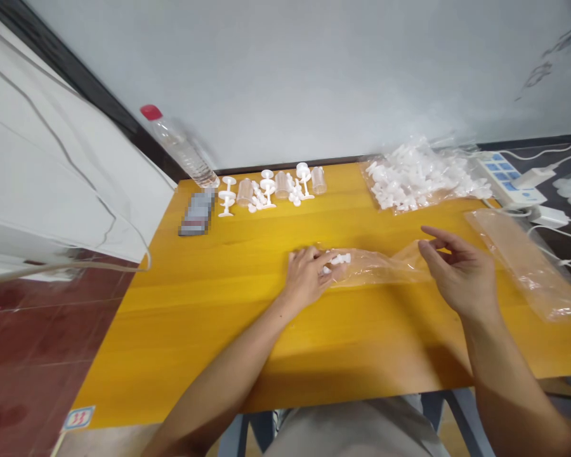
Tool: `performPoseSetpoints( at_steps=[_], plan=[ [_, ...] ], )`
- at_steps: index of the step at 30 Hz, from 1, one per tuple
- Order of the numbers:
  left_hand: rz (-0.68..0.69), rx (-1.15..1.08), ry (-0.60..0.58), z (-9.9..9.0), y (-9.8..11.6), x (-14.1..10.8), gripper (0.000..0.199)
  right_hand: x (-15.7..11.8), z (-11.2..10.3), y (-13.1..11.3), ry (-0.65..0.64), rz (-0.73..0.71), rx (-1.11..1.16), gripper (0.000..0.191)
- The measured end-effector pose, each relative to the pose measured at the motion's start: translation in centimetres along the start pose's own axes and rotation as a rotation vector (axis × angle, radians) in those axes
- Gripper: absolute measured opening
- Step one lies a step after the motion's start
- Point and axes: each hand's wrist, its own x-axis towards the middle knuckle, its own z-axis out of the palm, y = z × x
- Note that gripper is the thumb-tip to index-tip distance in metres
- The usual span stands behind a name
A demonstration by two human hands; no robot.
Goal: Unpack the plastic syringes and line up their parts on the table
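A long clear plastic bag (pixel 375 266) lies across the yellow table with small white plastic parts (pixel 341 258) at its left end. My left hand (pixel 307 276) is closed around that end, with white parts showing between thumb and index finger. My right hand (pixel 461 273) hovers by the bag's other end, its index finger stretched out and its thumb apart. The bag's raised edge comes close to the thumb tip; I cannot tell whether they touch. Farther back stand white plunger-like pieces (pixel 227 197), clear plastic cups (pixel 282 185) and small white knobbed pieces (pixel 257 197).
A larger bag of white parts (pixel 419 174) lies at the back right, beside a power strip (pixel 509 181) with plugs and cables. Flat clear bags (pixel 528 266) rest on the right. A red-capped bottle (pixel 185 149) and a blurred-out flat object (pixel 197 212) are at the back left.
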Motion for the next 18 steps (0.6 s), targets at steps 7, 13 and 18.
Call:
performPoseSetpoints(
  at_steps=[7, 13, 18],
  plan=[
    [-0.067, -0.039, 0.062, 0.5, 0.2, 0.3, 0.026, -0.9, 0.5, -1.9, -0.028, -0.020, 0.002, 0.037],
    [0.012, -0.050, 0.020, 0.0, -1.7, -0.1, 0.027, -0.5, -0.9, -3.4, 0.115, -0.100, -0.001, 0.035],
    [0.051, 0.026, 0.037, 0.1, -2.1, -0.4, 0.029, 0.3, -2.3, -1.4, 0.301, -0.111, -0.016, 0.040]
  ],
)
